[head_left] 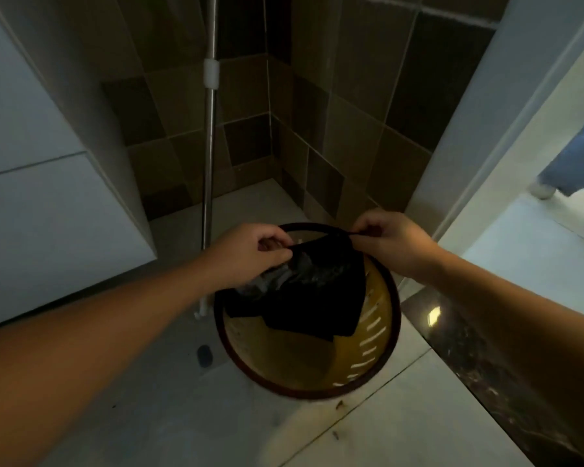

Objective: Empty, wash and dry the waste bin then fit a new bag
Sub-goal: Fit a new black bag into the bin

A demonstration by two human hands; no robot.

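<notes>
Bin (378, 328) stood on the tiled floor (368, 429) below the left hand (250, 252) and right hand (390, 239) — set apart, each pinching the black bag (317, 291)'s rim — seemingly to spread its mouth for fitting.

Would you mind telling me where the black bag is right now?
In the head view, the black bag hangs centre frame over the open waste bin, pinched between left hand and right hand.

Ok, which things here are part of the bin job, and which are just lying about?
In the job:
- waste bin, on the floor
- black bag, stretched over the bin
- left hand, pinching the bag's edge
- right hand, pinching the other edge

Lying about:
- metal pole against the tiled wall
- white cabinet
</notes>
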